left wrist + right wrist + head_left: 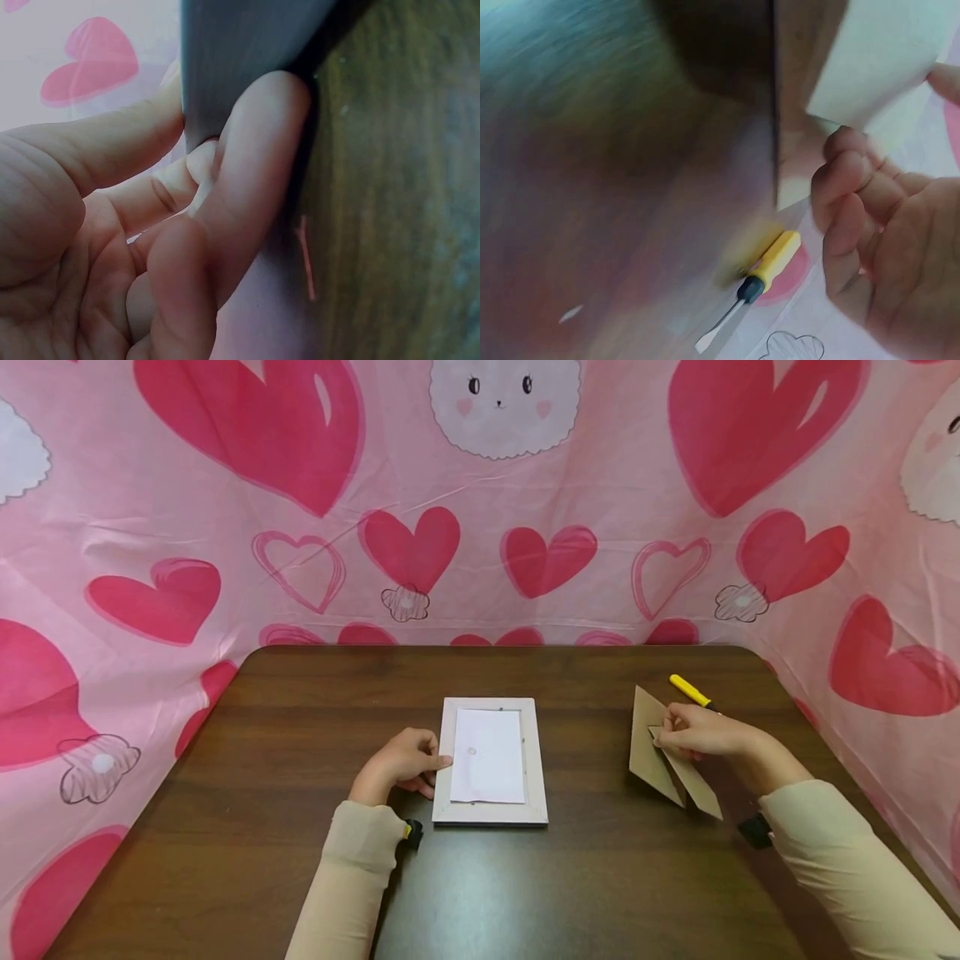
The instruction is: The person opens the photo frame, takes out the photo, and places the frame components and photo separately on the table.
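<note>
A white picture frame (537, 760) lies face down on the table, with a white sheet of paper (487, 756) in its opening. My left hand (405, 762) holds the frame's left edge, its thumb on top and its fingers against the side. Close up in the left wrist view, the frame's edge (240, 60) sits between thumb and fingers. Off to the right, my right hand (697, 731) pinches a brown cardboard backing (648, 752) by its fold-out stand flap. The backing is tilted up; whether its lower corner touches the table I cannot tell.
Behind the right hand lies a screwdriver (690, 691) with a yellow handle; its metal blade shows in the right wrist view. The brown wooden table (300, 693) ends at a pink heart-patterned cloth (480, 485) at the back and sides.
</note>
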Demonstrator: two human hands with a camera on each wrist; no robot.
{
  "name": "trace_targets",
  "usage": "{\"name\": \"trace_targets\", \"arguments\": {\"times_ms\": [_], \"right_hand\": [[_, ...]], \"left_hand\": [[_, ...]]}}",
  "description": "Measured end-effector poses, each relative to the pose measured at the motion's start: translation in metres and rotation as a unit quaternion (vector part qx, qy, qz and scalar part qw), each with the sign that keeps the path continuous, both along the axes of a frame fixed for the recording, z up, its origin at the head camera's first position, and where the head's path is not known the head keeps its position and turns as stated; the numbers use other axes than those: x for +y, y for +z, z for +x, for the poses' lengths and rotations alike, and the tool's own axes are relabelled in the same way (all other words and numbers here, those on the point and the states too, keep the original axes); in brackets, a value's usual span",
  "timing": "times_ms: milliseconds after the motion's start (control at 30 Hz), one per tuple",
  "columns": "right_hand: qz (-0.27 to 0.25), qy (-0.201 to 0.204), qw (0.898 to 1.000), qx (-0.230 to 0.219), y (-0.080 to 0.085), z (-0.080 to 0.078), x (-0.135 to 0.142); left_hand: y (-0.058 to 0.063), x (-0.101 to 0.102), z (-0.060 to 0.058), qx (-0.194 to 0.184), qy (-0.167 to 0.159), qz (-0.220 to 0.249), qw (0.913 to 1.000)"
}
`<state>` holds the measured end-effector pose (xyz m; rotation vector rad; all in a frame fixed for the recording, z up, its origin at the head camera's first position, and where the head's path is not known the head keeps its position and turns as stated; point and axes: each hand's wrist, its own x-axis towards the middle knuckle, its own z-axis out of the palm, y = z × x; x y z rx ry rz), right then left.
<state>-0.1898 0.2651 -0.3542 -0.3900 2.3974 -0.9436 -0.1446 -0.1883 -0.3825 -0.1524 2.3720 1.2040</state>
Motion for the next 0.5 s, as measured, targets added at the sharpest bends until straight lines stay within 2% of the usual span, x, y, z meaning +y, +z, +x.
{"name": "trace_targets", "arguments": {"times_ms": [233, 400, 500], "right_hand": [[0.032, 0.03, 0.998, 0.051, -0.008, 0.004, 0.005], [0.081, 0.042, 0.989, 0.112, -0.011, 0.007, 0.009], [0.096, 0.045, 0.986, 0.129, -0.012, 0.01, 0.011]], "left_hand": [[0.0, -0.001, 0.0, -0.002, 0.001, 0.001, 1.0], [-0.001, -0.001, 0.0, -0.001, 0.002, 0.005, 1.0], [0.0, -0.001, 0.0, -0.002, 0.001, 0.006, 1.0]]}}
